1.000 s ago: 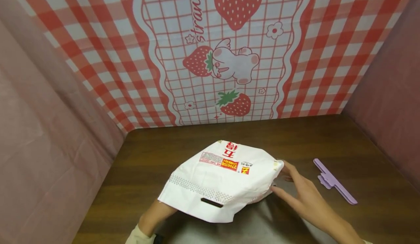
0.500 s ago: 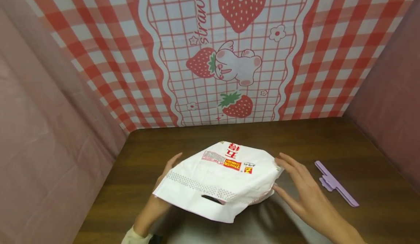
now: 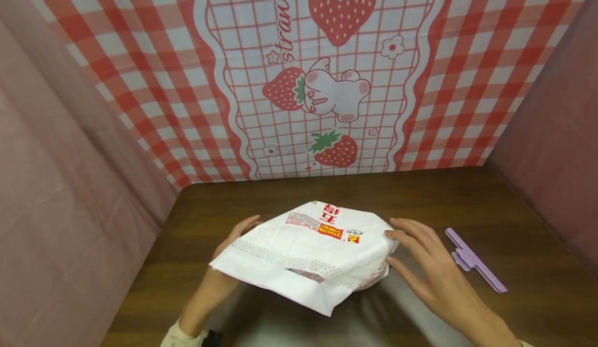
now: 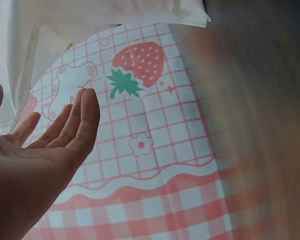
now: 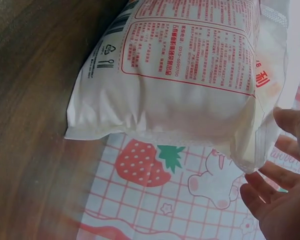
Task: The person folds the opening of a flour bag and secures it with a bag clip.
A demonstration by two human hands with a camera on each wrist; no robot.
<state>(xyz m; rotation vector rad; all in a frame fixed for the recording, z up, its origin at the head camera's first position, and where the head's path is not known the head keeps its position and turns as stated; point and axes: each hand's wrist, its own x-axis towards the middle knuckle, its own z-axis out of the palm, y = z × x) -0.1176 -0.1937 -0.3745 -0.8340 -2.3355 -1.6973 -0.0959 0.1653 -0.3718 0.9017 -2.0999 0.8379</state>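
A white flour bag with red and yellow print sits mid-table, its handle end towards me and held out over the tabletop. The handle slot shows near that end. My left hand is at the bag's left edge, partly hidden behind it. In the left wrist view its fingers are extended, palm turned up, with no grip on the bag. My right hand is beside the bag's right corner. Its thumb and fingers are spread loosely around that corner, fingertips right at the bag.
A purple bag clip lies on the brown wooden table to the right of my right hand. Behind the table hangs a red and white strawberry cloth. Pink curtains line both sides.
My left hand has come from under the bag to its left edge, fingers now showing. The bag's left handle corner has shifted left and its slot has narrowed. My right hand stays near the corner.
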